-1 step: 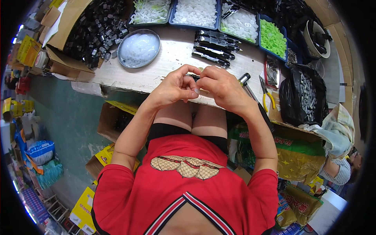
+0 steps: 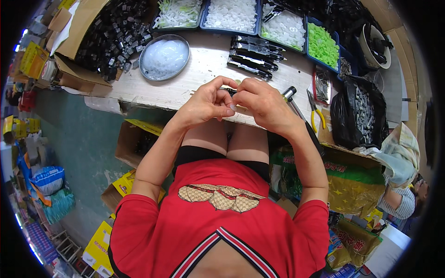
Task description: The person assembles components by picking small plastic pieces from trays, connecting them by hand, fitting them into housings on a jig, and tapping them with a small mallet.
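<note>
Above the table's near edge, my left hand (image 2: 208, 102) is closed in a pinch, with a small black part (image 2: 228, 90) showing between its fingers. My right hand (image 2: 262, 102) meets it from the right, fingers curled inward and touching the left fingertips; the back of the hand hides what it grips. A tiny whitish piece (image 2: 233, 107) shows by the left thumb tip. Just beyond the hands, several black clip-like assemblies (image 2: 254, 58) lie in a stacked row. Close to my right wrist rests a black-handled tool with a metal head (image 2: 289, 92).
A round dish of clear-white gel (image 2: 164, 56) sits at the left, near a heap of black parts (image 2: 113, 37). Trays of white pieces (image 2: 230, 16) and green pieces (image 2: 323, 45) line the back. Yellow-handled pliers (image 2: 317, 111) and a black bag of metal parts (image 2: 362, 113) are at right.
</note>
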Action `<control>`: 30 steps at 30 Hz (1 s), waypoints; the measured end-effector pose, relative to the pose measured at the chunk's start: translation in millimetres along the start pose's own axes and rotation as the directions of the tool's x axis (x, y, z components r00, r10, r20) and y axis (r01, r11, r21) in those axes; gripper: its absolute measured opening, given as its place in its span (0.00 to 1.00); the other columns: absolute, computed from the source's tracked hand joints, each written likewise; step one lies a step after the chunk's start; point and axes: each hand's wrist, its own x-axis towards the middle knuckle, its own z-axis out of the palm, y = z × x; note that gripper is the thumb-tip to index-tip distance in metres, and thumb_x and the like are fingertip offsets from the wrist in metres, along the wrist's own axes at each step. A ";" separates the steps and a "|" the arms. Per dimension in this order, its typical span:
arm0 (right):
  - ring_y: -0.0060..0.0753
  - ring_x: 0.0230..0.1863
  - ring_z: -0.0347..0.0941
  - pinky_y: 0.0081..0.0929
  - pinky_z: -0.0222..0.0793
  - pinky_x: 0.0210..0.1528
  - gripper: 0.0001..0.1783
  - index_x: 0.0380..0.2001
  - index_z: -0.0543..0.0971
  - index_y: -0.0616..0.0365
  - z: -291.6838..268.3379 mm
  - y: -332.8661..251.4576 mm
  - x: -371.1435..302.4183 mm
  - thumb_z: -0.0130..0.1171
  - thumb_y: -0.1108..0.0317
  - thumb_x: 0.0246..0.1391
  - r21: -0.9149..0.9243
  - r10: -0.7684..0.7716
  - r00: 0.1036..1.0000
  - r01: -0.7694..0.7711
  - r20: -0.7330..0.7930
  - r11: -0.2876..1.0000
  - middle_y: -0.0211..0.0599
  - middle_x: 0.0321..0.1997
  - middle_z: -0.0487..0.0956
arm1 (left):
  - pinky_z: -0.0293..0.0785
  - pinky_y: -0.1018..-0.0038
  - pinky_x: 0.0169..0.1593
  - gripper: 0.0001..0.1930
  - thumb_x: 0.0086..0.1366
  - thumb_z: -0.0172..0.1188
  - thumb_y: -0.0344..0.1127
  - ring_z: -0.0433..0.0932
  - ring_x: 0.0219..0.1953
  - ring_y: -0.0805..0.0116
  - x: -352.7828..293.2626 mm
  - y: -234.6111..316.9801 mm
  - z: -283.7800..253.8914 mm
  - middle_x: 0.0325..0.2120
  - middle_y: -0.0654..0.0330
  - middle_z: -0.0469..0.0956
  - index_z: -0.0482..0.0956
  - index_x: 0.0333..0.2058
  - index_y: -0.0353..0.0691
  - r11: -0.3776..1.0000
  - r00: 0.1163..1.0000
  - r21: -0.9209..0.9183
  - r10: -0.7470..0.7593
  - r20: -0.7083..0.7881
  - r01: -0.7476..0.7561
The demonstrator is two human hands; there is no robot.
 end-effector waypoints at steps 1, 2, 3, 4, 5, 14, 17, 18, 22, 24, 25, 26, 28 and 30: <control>0.41 0.32 0.68 0.33 0.64 0.31 0.07 0.26 0.73 0.57 0.2 -0.2 -0.1 0.57 0.76 0.40 0.000 0.000 1.000 0.000 0.001 1.000 0.36 0.28 0.69 | 0.67 0.84 0.27 0.24 0.51 0.60 0.22 0.70 0.25 0.80 0.0 0.1 0.1 0.23 0.66 0.72 0.64 0.47 0.38 1.000 1.000 0.006 0.002 -0.007 -0.002; 0.41 0.32 0.68 0.33 0.64 0.31 0.07 0.26 0.73 0.58 0.0 -0.5 0.0 0.57 0.76 0.40 0.012 0.010 1.000 -0.010 0.006 1.000 0.36 0.28 0.69 | 0.67 0.84 0.27 0.24 0.51 0.60 0.22 0.70 0.25 0.80 -0.1 0.3 0.0 0.23 0.66 0.72 0.64 0.47 0.38 1.000 1.000 0.006 0.002 -0.007 -0.002; 0.41 0.32 0.68 0.33 0.65 0.31 0.06 0.26 0.72 0.58 -0.1 -0.8 0.0 0.57 0.76 0.40 0.025 0.019 1.000 -0.020 0.011 0.999 0.36 0.28 0.69 | 0.67 0.84 0.27 0.24 0.51 0.60 0.22 0.70 0.25 0.80 -0.2 0.6 -0.2 0.23 0.66 0.72 0.64 0.47 0.38 1.000 1.000 0.009 0.003 -0.003 -0.003; 0.41 0.32 0.68 0.33 0.65 0.31 0.06 0.26 0.72 0.58 0.0 -1.0 0.1 0.57 0.76 0.40 0.026 0.018 1.000 -0.018 0.011 0.999 0.36 0.28 0.69 | 0.67 0.84 0.27 0.25 0.50 0.61 0.22 0.70 0.25 0.80 -0.3 0.8 -0.5 0.23 0.66 0.71 0.64 0.47 0.38 1.000 1.000 0.013 0.003 0.000 -0.003; 0.41 0.32 0.68 0.33 0.65 0.31 0.06 0.26 0.72 0.58 0.2 -1.2 0.3 0.57 0.76 0.41 0.046 0.024 1.000 -0.025 0.015 0.999 0.36 0.29 0.69 | 0.67 0.84 0.27 0.25 0.50 0.61 0.22 0.70 0.25 0.80 -0.3 0.4 -0.8 0.23 0.66 0.71 0.64 0.47 0.38 1.000 1.000 0.013 0.004 -0.001 -0.004; 0.40 0.31 0.68 0.32 0.65 0.33 0.07 0.28 0.74 0.58 11.4 5.3 3.2 0.57 0.77 0.42 0.017 -0.010 0.989 0.012 -0.149 1.000 0.36 0.30 0.70 | 0.70 0.82 0.26 0.21 0.52 0.59 0.21 0.72 0.24 0.78 0.7 -9.4 -3.7 0.23 0.64 0.73 0.66 0.46 0.36 0.993 0.994 -0.088 0.066 -0.082 -0.073; 0.34 0.34 0.68 0.26 0.65 0.36 0.07 0.29 0.75 0.59 19.6 2.6 -3.5 0.57 0.79 0.43 0.034 0.075 0.943 -0.068 -0.324 0.997 0.36 0.32 0.70 | 0.74 0.79 0.25 0.15 0.54 0.60 0.23 0.74 0.23 0.75 -1.9 -18.0 -4.0 0.24 0.61 0.76 0.74 0.42 0.35 0.969 0.975 -0.186 0.127 -0.185 -0.161; 0.36 0.34 0.68 0.28 0.61 0.37 0.05 0.28 0.75 0.57 26.9 2.0 -6.0 0.57 0.77 0.44 0.181 0.186 0.915 -0.127 -0.358 0.975 0.35 0.31 0.70 | 0.74 0.79 0.25 0.15 0.54 0.60 0.23 0.74 0.23 0.75 -2.1 -21.6 -3.3 0.24 0.61 0.76 0.74 0.42 0.35 0.969 0.974 -0.185 0.128 -0.188 -0.163; 0.34 0.34 0.68 0.27 0.61 0.36 0.04 0.28 0.74 0.58 56.2 -1.9 -14.4 0.57 0.76 0.46 0.445 0.398 0.839 -0.216 -0.370 0.869 0.35 0.32 0.70 | 0.74 0.80 0.26 0.11 0.55 0.59 0.24 0.74 0.23 0.75 -2.8 -30.1 -1.4 0.24 0.60 0.76 0.76 0.39 0.34 0.950 0.960 -0.232 0.155 -0.233 -0.210; 0.31 0.32 0.68 0.24 0.64 0.34 0.04 0.29 0.74 0.61 59.6 -6.3 -13.6 0.57 0.76 0.47 0.522 0.454 0.806 -0.219 -0.380 0.824 0.37 0.33 0.69 | 0.74 0.80 0.26 0.10 0.55 0.59 0.24 0.74 0.23 0.75 -4.4 -32.0 -1.2 0.24 0.60 0.76 0.76 0.38 0.33 0.947 0.958 -0.244 0.150 -0.246 -0.211; 0.31 0.32 0.68 0.24 0.64 0.34 0.04 0.29 0.74 0.61 60.5 -6.9 -12.2 0.57 0.76 0.47 0.522 0.455 0.805 -0.220 -0.381 0.824 0.37 0.33 0.69 | 0.74 0.80 0.26 0.10 0.55 0.59 0.24 0.74 0.23 0.75 -4.0 -32.1 -0.6 0.24 0.60 0.76 0.76 0.38 0.33 0.945 0.954 -0.243 0.157 -0.257 -0.221; 0.32 0.33 0.68 0.25 0.63 0.35 0.04 0.29 0.73 0.60 61.7 -7.5 -10.4 0.57 0.77 0.46 0.519 0.455 0.804 -0.221 -0.383 0.826 0.37 0.32 0.69 | 0.74 0.80 0.26 0.09 0.56 0.59 0.24 0.74 0.23 0.75 -3.6 -32.4 0.1 0.25 0.60 0.76 0.76 0.37 0.33 0.942 0.950 -0.242 0.164 -0.267 -0.231; 0.33 0.33 0.68 0.25 0.62 0.36 0.05 0.29 0.73 0.60 62.9 -6.3 -8.9 0.56 0.77 0.46 0.515 0.454 0.804 -0.221 -0.384 0.828 0.36 0.32 0.69 | 0.74 0.80 0.26 0.09 0.56 0.59 0.25 0.74 0.23 0.76 -2.9 -33.6 1.4 0.25 0.60 0.76 0.76 0.37 0.33 0.941 0.940 -0.217 0.195 -0.280 -0.260; 0.34 0.34 0.67 0.27 0.58 0.38 0.04 0.28 0.72 0.59 65.8 -1.6 -7.9 0.55 0.77 0.46 0.388 0.406 0.814 -0.245 -0.415 0.888 0.35 0.31 0.70 | 0.73 0.81 0.25 0.09 0.56 0.59 0.25 0.74 0.23 0.76 -1.0 -33.7 3.3 0.25 0.60 0.76 0.76 0.37 0.32 0.938 0.929 -0.192 0.226 -0.294 -0.289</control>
